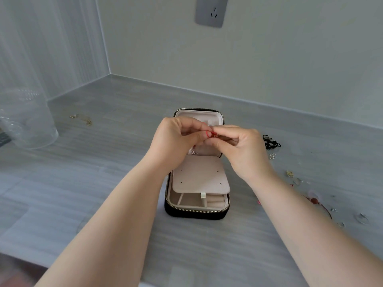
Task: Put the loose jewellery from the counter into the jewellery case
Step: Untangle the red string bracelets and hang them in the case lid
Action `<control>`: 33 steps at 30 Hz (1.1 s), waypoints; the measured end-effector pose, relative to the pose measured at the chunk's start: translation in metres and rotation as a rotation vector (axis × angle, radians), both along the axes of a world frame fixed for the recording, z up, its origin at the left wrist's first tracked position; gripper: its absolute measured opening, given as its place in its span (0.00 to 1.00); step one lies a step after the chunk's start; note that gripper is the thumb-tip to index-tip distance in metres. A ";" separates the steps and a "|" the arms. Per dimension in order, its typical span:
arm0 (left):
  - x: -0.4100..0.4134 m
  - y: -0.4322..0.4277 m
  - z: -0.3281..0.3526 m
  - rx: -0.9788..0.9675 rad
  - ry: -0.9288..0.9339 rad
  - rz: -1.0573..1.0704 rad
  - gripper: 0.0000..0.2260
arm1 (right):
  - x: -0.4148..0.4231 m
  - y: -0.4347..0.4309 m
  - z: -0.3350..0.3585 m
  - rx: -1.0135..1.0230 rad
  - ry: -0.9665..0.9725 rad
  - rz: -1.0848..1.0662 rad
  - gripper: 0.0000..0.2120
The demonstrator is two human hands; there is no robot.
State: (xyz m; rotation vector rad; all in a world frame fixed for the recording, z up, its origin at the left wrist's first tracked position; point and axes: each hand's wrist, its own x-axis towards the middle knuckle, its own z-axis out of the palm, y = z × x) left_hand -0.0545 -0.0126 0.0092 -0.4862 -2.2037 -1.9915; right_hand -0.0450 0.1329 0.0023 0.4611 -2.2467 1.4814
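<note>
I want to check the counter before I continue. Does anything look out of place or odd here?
One gold chain lies alone far left near the clear container, apart from the other loose pieces scattered right of the jewellery case. Easy to miss.

Both bare forearms ran up from the lower corners of the frame and converged near its centre. The left hand [178, 141] sat just left of centre with its fingers curled and its thumb and forefinger pinched. The right hand [244, 150] met it from the right, fingers curled under. Their fingertips touched, and together they pinched a small red piece [211, 134].
</note>
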 end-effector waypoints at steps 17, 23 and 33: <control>-0.007 0.001 -0.012 -0.778 0.305 0.391 0.13 | -0.008 0.008 0.002 0.016 -0.077 -0.144 0.08; -0.004 0.005 -0.016 -0.771 0.320 0.397 0.15 | -0.010 0.009 -0.001 0.007 -0.123 -0.150 0.11; -0.008 0.006 -0.022 -0.743 0.290 0.362 0.03 | -0.011 0.008 -0.001 0.032 -0.109 -0.158 0.11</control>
